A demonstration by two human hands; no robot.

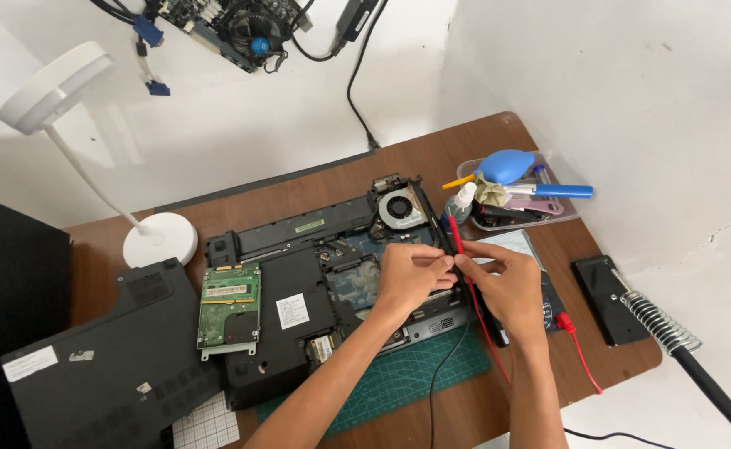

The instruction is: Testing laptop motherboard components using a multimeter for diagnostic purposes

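Both hands [465, 278] pinching thin red probe [457, 236], upright-ish

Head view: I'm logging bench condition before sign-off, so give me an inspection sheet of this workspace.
Surface: brown desk with green cutting mat.
Job's things: opened laptop, fan exposed; red probe and a black one beside it.
Clutter: removed bottom cover, green circuit board, tray of tools, blue blower, soldering iron stand.
Grippers: left hand and right hand pinch the probes.
Cables: red lead, black lead.
Surroundings: white lamp, white walls, circuit board hung above.
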